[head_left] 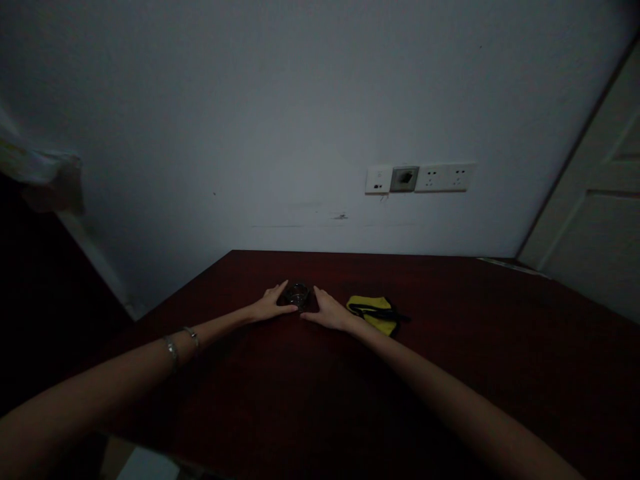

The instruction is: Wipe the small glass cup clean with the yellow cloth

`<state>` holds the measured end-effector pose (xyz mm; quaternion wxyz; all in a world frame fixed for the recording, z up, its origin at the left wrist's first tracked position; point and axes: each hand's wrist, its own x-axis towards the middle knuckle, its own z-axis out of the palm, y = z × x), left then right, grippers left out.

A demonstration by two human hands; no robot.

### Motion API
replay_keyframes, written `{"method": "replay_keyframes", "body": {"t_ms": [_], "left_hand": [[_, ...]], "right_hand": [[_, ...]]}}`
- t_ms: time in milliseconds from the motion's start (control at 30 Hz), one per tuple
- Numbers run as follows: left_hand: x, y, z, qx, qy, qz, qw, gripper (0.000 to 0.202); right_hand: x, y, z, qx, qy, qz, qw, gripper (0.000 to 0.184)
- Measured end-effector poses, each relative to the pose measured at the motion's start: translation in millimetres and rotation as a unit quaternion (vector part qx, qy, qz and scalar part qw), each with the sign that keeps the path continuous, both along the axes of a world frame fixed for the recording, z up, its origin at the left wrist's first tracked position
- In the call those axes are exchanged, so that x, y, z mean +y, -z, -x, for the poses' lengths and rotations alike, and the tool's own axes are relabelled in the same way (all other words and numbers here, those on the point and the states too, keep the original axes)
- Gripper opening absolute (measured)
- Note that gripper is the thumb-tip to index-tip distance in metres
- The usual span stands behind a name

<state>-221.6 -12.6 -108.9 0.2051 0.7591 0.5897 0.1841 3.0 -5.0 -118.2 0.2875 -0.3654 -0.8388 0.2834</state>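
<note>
A small dark, shiny, ring-shaped object (298, 295) lies on the reddish-brown table (240, 407); in the dim light I cannot make out its exact kind. On its left side is my left hand (271, 304), with thumb and fingers spread around that edge. From the right, my right hand (326, 310) frames it with thumb and fingers apart. Both thumbs point inward near its front. Whether the fingertips touch it is hard to tell. Just beyond my right wrist rests a yellow cloth item with black edging and a black strap (375, 310), partly covered by my forearm.
Behind the table rises a pale wall (280, 120) with a row of power sockets (445, 178). A white panelled door (595, 220) stands at the right. Pale items (147, 465) show below the table's front edge at lower left.
</note>
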Motion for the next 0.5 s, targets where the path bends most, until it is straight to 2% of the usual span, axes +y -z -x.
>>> {"method": "replay_keyframes", "body": {"t_ms": [67, 133, 233, 300, 400, 500], "left_hand": [[-3.4, -7.0, -2.6, 0.03, -0.035, 0.04, 0.998, 0.115], [-3.8, -15.7, -4.3, 0.055, -0.02, 0.048, 0.997, 0.118], [1.8, -30.9, -7.2, 0.093, 0.027, 0.013, 0.995, 0.103], [7.7, -41.0, -12.6, 0.11, 0.044, -0.031, 0.993, 0.092], [14.7, -52.8, -29.9, 0.109, 0.052, -0.098, 0.988, 0.075], [14.9, -57.6, -57.3, 0.112, 0.079, -0.118, 0.983, 0.062]], "right_hand": [[-10.1, -8.7, -14.5, -0.018, 0.004, -0.014, 1.0, 0.08], [-15.4, -20.9, -37.5, -0.027, 0.006, -0.036, 0.999, 0.073], [-8.6, -39.0, -85.0, -0.041, 0.029, -0.051, 0.997, 0.038], [2.6, -46.1, -118.7, -0.051, 0.076, -0.049, 0.995, 0.031], [16.5, -45.0, -158.5, -0.062, 0.134, -0.032, 0.988, 0.031], [17.8, -34.2, -177.6, -0.071, 0.124, -0.011, 0.99, 0.037]]}}
